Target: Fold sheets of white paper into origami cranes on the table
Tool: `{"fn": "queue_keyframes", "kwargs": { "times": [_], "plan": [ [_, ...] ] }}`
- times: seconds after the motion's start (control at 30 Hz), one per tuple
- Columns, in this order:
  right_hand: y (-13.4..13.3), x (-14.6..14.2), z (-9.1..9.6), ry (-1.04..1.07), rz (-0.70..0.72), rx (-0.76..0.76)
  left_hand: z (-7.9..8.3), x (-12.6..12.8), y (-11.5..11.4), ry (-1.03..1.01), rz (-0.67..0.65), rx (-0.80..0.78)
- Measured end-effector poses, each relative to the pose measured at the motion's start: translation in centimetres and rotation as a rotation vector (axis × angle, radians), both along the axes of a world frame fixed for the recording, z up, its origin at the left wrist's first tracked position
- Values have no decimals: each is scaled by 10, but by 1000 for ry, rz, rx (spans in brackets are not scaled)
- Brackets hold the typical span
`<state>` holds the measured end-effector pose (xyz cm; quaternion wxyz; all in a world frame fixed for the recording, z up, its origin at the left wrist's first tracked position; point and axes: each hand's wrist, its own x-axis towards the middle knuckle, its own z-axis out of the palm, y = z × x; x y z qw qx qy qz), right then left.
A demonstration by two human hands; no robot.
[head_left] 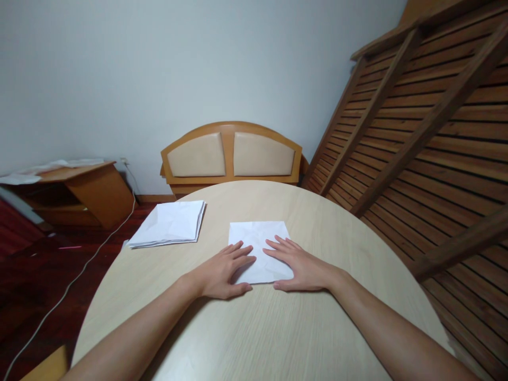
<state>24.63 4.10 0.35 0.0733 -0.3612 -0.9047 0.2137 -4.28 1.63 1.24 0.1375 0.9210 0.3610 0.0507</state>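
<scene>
A white sheet of paper (257, 238) lies flat in the middle of a round light-wood table (254, 328). My left hand (224, 272) rests palm down on the sheet's near left corner, fingers stretched out and pointing right. My right hand (299, 267) lies flat on the near right corner, fingers spread and pointing left. The fingertips of both hands nearly meet over the paper. Neither hand grips anything.
A stack of white folded papers (169, 225) sits on the table's far left edge. Behind the table stands a padded wooden headboard (232, 153). A slatted wooden frame (428, 132) leans at right. A low wooden cabinet (79, 193) and a cable (71, 286) are at left.
</scene>
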Motion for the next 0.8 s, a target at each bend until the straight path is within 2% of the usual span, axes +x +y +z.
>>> {"fn": "queue_keyframes", "kwargs": {
  "times": [0.33,0.67,0.8],
  "plan": [
    [1,2,-6,-2,-18,15,0,1,-1,24,13,3],
    [3,1,-1,11,0,-1,5,1,-3,-12,14,-2],
    [5,1,-1,17,11,-18,1,-1,0,-26,1,11]
  ]
}}
